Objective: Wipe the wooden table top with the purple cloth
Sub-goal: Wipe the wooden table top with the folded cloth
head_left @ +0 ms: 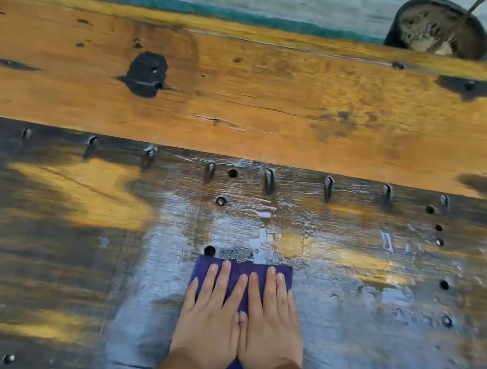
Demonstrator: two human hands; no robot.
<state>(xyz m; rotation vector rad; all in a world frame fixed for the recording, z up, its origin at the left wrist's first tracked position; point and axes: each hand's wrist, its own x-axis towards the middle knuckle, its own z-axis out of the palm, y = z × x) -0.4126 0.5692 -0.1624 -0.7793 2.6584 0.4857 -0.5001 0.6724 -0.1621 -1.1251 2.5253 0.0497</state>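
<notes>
— While both hands lie on it, how are they set?
— The left hand and right hand are flat, fingers straight and slightly spread, thumbs touching, pressing on the folded purple cloth.
— And the cloth?
— It lies on the near, dark, wet-looking plank of the worn wooden table, its far edge just past the fingertips, a strip of it showing between the wrists.
— What is around?
— A round hole touches the cloth's far left corner; a row of metal pegs runs across further out. Beyond the table's far edge stands a black plant pot.
</notes>
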